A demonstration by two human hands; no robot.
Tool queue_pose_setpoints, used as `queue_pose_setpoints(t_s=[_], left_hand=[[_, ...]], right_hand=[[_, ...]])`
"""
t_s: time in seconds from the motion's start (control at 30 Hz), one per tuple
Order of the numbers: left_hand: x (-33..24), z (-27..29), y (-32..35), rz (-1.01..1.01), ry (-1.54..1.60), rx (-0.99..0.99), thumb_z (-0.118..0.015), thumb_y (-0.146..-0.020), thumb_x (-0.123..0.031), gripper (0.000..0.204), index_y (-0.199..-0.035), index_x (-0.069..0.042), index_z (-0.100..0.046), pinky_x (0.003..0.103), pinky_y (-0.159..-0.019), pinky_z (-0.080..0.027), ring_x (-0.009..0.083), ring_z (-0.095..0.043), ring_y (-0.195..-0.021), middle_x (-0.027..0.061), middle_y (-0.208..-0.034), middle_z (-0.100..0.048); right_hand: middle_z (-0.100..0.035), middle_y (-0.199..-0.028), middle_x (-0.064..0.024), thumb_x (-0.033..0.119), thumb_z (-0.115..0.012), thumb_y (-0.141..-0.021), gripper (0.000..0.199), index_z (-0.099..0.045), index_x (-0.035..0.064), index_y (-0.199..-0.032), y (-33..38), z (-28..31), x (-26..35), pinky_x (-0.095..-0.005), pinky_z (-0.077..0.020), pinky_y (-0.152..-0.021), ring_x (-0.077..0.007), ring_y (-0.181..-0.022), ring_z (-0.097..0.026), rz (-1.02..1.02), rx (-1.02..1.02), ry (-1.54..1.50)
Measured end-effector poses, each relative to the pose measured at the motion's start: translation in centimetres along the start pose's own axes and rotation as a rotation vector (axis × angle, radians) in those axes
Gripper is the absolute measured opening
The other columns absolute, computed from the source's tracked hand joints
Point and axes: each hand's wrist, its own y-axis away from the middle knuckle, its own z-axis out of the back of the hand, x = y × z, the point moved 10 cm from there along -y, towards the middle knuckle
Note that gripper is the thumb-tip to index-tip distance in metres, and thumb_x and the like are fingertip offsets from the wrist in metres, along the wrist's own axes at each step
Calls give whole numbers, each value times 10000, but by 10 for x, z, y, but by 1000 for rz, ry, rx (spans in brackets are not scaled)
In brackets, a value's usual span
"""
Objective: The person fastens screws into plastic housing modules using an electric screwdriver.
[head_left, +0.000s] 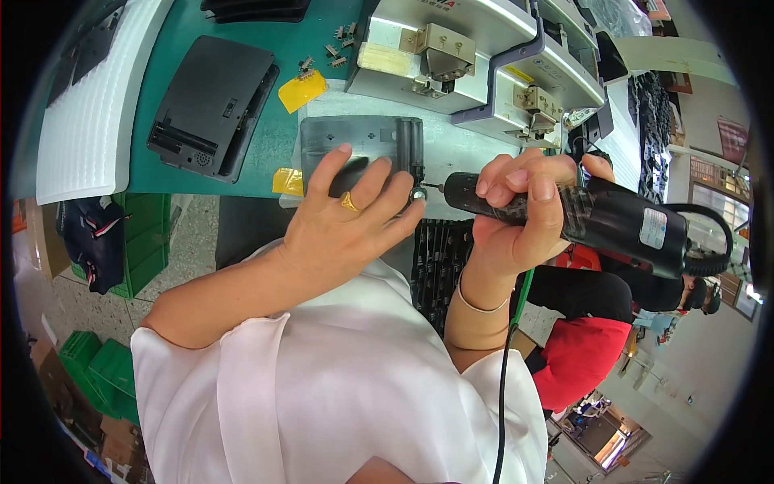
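My left hand [347, 198], wearing a gold ring, lies over a dark grey plastic casing [355, 133] at the table's near edge. Its fingers are spread, with the tips resting on the casing and its right edge. The thumb is hard to make out. My right hand [524, 198] is wrapped round a black electric screwdriver [629, 222], held sideways. The thin bit points left and reaches the casing's right side, close to a small shiny metal part [417, 194] by my left fingertips.
A second dark casing [211, 109] lies left on the green mat. Yellow tape pieces [301, 91] and several small metal-and-black parts [336, 50] lie behind. Grey machines [435, 60] stand at the back right. A white foam sheet [105, 105] is far left; a person in red [584, 359] sits right.
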Motion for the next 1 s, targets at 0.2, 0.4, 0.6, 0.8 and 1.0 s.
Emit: queue_pose_setpoints(t_s=[0.2, 0.4, 0.6, 0.8, 1.0], left_hand=[[-5, -3, -2, -14, 17, -16, -606, -715, -174, 310, -1023, -148, -637, 524, -1044, -257, 186, -485, -1074, 26, -1056, -540], [-1, -6, -2, 4, 5, -21, -613, -715, -174, 295, -1006, -178, -656, 540, -1061, -219, 172, -483, -1068, 20, -1006, -526], [3, -8, -4, 33, 31, 0, -618, -712, -171, 315, -1022, -212, -661, 543, -1058, -220, 172, -496, -1055, 6, -989, -531], [7, -8, -1, 57, 78, 6, -622, -711, -148, 352, -1050, -233, -668, 536, -1053, -229, 175, -517, -1033, 2, -984, -540], [9, -9, 0, 66, 99, -2, -664, -676, -182, 375, -1047, -236, -674, 538, -1055, -226, 174, -510, -1046, 1, -991, -533]], right_hand=[[-534, -682, -96, 21, -577, -857, 494, -283, 47, -1252, 0, 7, 8, -350, -481, -461, -202, -486, -510, 46, -26, -18], [-550, -676, -97, 5, -600, -845, 503, -296, 44, -1244, 0, 2, 3, -341, -482, -451, -197, -475, -514, 25, -9, -17], [-570, -661, -98, -27, -638, -819, 512, -313, 46, -1208, -3, 0, 1, -320, -475, -432, -192, -453, -524, 22, -5, -25], [-572, -665, -90, -26, -638, -821, 495, -312, 49, -1187, 0, 0, -4, -309, -476, -438, -188, -456, -528, -7, 16, -16], [-571, -669, -92, -33, -634, -826, 501, -303, 49, -1193, 2, -6, -7, -295, -482, -457, -178, -470, -536, -16, 26, 6]])
